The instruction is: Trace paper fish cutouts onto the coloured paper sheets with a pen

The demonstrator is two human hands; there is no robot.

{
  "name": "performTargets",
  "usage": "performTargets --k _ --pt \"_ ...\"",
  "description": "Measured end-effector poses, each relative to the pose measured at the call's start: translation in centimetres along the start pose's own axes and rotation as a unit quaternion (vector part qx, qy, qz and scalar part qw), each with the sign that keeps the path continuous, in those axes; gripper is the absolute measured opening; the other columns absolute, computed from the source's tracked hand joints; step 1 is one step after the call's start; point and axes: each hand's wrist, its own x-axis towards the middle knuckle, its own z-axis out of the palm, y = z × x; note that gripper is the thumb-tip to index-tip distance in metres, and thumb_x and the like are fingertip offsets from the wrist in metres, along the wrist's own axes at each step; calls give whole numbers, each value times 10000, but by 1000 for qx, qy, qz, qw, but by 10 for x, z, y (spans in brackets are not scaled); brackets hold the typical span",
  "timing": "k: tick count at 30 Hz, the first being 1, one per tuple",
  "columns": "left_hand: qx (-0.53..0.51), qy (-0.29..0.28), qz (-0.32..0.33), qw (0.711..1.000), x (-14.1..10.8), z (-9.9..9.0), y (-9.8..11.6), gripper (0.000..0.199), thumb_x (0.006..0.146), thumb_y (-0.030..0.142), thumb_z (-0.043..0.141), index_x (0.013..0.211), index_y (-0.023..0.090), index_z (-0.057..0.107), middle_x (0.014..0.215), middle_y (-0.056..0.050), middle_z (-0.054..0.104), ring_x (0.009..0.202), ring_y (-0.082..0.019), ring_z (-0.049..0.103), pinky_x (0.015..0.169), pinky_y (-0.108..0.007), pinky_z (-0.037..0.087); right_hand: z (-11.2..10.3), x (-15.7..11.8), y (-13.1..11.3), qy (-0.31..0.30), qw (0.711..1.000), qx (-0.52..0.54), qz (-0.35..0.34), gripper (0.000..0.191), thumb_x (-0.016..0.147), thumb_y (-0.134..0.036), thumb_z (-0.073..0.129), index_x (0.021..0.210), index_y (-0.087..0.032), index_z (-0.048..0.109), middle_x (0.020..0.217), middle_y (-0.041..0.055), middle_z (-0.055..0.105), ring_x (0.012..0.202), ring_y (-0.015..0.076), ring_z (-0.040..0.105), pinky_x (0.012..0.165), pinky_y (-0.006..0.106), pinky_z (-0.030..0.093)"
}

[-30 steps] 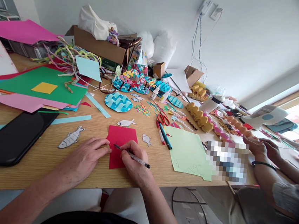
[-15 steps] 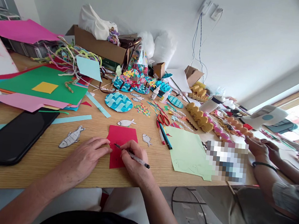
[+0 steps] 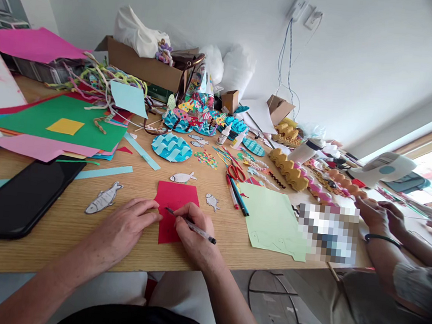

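Observation:
A sheet of red paper [image 3: 178, 195] lies in front of me on the wooden table. My right hand [image 3: 197, 231] grips a pen [image 3: 199, 232] with a clear barrel, its tip on the red paper. My left hand [image 3: 133, 223] lies flat, fingers stretched out, with the fingertips on the paper's left edge. Around the sheet are paper fish cutouts: a grey one [image 3: 104, 198] to the left, a white one [image 3: 182, 177] above, and a small one [image 3: 212, 202] to the right. Faint marks show on the red paper near my right hand.
A black phone [image 3: 25, 199] and stacked coloured paper [image 3: 25, 113] are at left. To the right lie pale green paper [image 3: 275, 218], red-handled scissors [image 3: 237, 172] and markers [image 3: 238, 197]. Glue bottles [image 3: 224, 134] stand farther back. Another person's hands [image 3: 374, 218] are at far right.

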Motion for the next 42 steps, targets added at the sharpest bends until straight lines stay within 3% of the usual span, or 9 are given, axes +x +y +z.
performTargets --k 32,42 --pt "1 2 6 1000 1 -3 2 510 708 -38 317 1034 154 659 1128 -113 614 1068 -243 536 904 -404 474 0 0 -1 -6 1000 -7 4 151 701 -138 461 732 -184 601 541 -52 507 495 91 435 480 184 326" --pt "2 7 8 1000 0 -2 1 498 720 -29 329 1045 166 652 1125 -102 613 1063 -236 537 897 -396 477 1 1 7 -9 999 39 -4 132 740 -180 467 775 -177 594 589 -42 538 525 92 466 496 187 345"
